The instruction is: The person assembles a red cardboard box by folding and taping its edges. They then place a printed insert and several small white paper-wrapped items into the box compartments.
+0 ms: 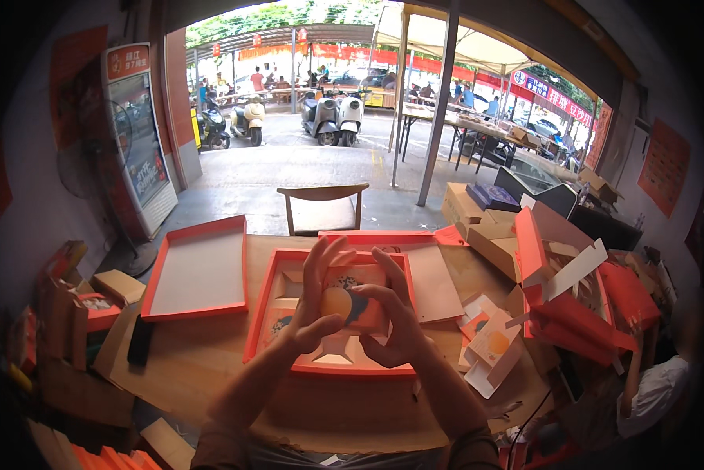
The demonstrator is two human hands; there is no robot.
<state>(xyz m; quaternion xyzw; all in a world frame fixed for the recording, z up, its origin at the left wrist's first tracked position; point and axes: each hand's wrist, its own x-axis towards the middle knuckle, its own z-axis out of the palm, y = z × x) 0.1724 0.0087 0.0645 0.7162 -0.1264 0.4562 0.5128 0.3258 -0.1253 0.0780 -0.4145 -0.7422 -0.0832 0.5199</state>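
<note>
A small orange-pink printed box (370, 312), with a yellow disc and dark blue pattern on its face, is between my two hands. My left hand (313, 305) borders its left side, the fingers pointing up and the thumb lying across the front. From the right, my right hand (395, 317) curls round the opposite side. Below them is a red-rimmed gift box (259, 313) with a pale divided insert. Another printed piece (277, 322) lies in its lower left compartment, partly covered by my left wrist.
A red-edged lid (198, 268) lies on the wooden table's left. Folded printed cartons (489, 345) and a stack of open red boxes (567, 290) are at right, near another person's arm (634, 368). A chair (323, 207) stands beyond the table; cardboard boxes (78, 313) crowd the left.
</note>
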